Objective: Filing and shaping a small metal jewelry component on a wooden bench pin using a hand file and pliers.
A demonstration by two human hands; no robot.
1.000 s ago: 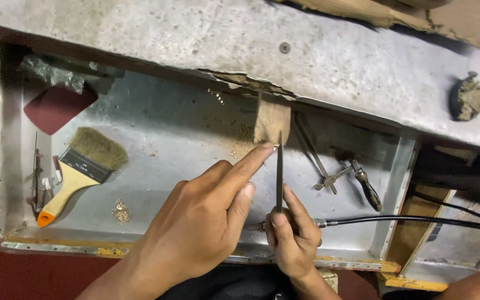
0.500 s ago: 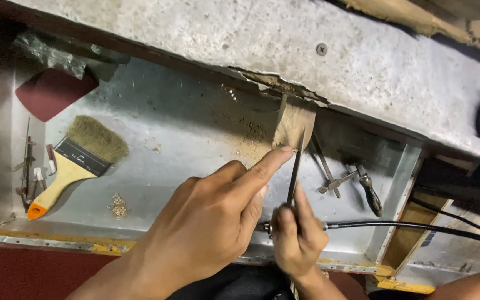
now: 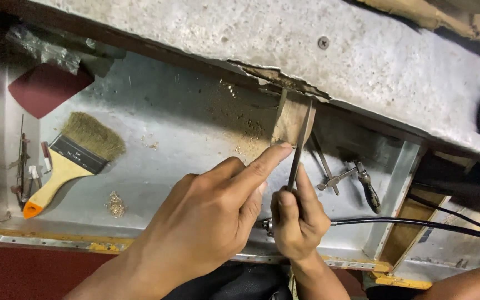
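Observation:
My left hand (image 3: 206, 222) reaches in from the lower left, its index fingertip pressed on the lower edge of a small upright wooden piece (image 3: 288, 118). That piece sits under the broken edge of a rough grey slab (image 3: 362, 61). My right hand (image 3: 298, 218), just right of the left, grips a thin dark metal file (image 3: 302, 141). The file slants up across the wooden piece's right side. Sawdust (image 3: 248, 145) lies at the foot of the wood.
In the metal tray (image 3: 168, 139) lie a paintbrush (image 3: 68, 161) with a wooden handle, a dark red sheet (image 3: 45, 89), small tools (image 3: 22, 161) at the left wall, and a divider and black-handled tool (image 3: 356, 180). A black cable (image 3: 418, 223) runs right. Another arm (image 3: 465, 280) shows bottom right.
The file's tip has slid higher up the wooden piece. My left index finger stays against the wood. The view has shifted, so everything sits further right in the frame.

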